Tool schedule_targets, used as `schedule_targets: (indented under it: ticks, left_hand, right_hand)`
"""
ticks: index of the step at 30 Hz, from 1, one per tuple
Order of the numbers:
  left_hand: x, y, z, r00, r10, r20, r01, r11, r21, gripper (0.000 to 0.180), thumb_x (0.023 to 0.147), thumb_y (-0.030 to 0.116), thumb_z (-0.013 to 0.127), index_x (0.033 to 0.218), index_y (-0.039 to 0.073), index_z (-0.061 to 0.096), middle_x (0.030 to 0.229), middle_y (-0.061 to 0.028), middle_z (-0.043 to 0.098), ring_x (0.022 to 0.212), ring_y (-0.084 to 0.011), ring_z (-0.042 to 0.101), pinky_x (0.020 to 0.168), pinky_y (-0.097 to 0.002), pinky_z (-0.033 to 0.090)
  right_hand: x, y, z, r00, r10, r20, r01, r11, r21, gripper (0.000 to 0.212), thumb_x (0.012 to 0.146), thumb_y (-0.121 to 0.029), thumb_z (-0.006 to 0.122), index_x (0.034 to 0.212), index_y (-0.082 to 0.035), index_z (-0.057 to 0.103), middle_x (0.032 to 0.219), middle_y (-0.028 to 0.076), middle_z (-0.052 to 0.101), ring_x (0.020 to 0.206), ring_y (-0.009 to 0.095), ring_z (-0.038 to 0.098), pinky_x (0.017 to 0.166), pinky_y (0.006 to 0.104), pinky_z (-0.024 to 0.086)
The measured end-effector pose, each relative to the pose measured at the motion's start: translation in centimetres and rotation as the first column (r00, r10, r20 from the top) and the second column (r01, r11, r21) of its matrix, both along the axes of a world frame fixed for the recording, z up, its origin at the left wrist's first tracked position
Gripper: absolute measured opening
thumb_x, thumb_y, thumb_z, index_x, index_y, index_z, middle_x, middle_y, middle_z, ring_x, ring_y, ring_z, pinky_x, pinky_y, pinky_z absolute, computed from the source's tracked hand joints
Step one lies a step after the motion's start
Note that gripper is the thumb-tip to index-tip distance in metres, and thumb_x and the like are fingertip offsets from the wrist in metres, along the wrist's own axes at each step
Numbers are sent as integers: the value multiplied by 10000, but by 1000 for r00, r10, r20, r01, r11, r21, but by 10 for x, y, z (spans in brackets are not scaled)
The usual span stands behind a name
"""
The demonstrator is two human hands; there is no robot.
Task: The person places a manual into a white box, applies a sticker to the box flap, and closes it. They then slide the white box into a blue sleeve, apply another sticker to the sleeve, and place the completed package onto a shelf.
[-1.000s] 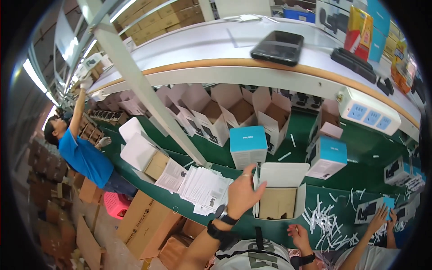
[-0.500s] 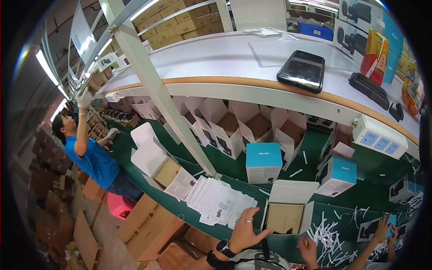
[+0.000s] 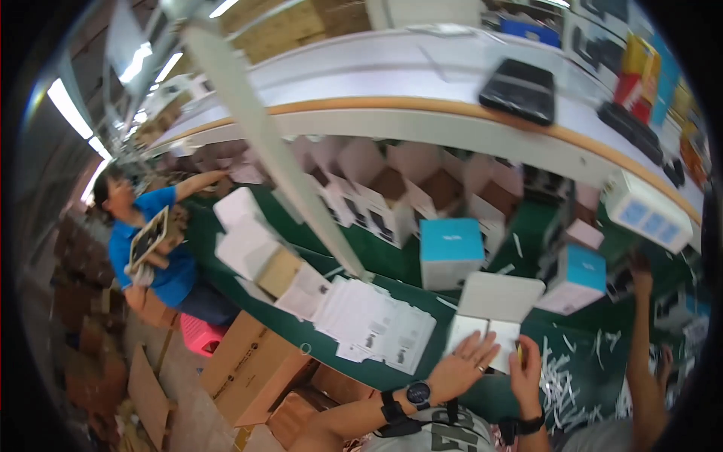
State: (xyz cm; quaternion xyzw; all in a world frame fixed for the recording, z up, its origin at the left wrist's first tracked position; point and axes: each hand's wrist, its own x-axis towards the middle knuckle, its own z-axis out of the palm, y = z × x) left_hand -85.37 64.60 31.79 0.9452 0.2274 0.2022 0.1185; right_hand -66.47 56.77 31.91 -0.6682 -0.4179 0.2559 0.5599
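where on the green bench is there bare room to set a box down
Bare green table lies between the back row of open cartons and the blue-topped box. Crowded: leaflets to the left, the open white box under both hands, white strips to the right.

Left hand [image 3: 461, 367] lies flat on the open white box [image 3: 493, 316] – right hand [image 3: 525, 373] grips its near edge – beside stacked leaflets [image 3: 374, 322] on the green tabletop [image 3: 392, 256].

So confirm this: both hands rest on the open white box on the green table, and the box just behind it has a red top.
Not quite. The head view shows the left hand and right hand on the open white box on the green table, but the box behind it has a blue top, not red.
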Motion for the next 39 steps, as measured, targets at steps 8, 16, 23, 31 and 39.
schedule_targets:
  ticks: [8, 16, 23, 31, 39]
  left_hand:
    - [-16, 21, -5, 994, -99, -39, 101, 994, 34, 778, 811, 191, 796, 1530, 65, 526, 1637, -113, 460, 1432, -444, 468, 1177, -530, 437]
    - [-8, 17, -4, 993, -109, -51, 110, 994, 16, 847, 799, 209, 843, 1562, 83, 499, 1663, -113, 423, 1443, -455, 440, 1197, -542, 397]
    - [-6, 15, -4, 991, -105, -77, 107, 994, 14, 852, 794, 209, 842, 1562, 76, 497, 1667, -112, 418, 1447, -458, 434, 1199, -544, 395]
    - [-6, 18, -6, 990, -109, -90, 111, 994, 18, 884, 784, 215, 846, 1576, 70, 481, 1681, -108, 398, 1465, -460, 412, 1205, -543, 389]
    - [-16, 24, -10, 994, -96, -59, 97, 995, 17, 795, 764, 210, 854, 1484, 57, 552, 1670, -140, 403, 1472, -464, 403, 1208, -550, 383]
  right_hand:
    - [20, 34, 21, 799, -27, 600, 24, 1000, 13, 115, 889, -131, 795, 974, -63, 757, 884, 118, 737, 788, 332, 696, 681, 427, 548]
    - [31, 23, 7, 749, -127, 651, 158, 987, 11, 109, 874, -116, 812, 957, -72, 756, 858, 119, 743, 766, 327, 714, 671, 410, 556]
    - [23, 22, -4, 817, -126, 562, 134, 991, 27, 138, 860, -133, 813, 949, -63, 735, 838, 97, 724, 762, 319, 698, 653, 402, 553]
    - [9, 28, 4, 871, -35, 490, 68, 996, -50, 158, 899, -127, 807, 975, -51, 690, 824, 82, 652, 750, 254, 682, 649, 351, 527]
    - [59, -82, 36, 826, 315, -468, -466, 849, -250, 134, 937, -141, 789, 980, -38, 715, 845, 35, 649, 757, 112, 596, 663, 276, 457]
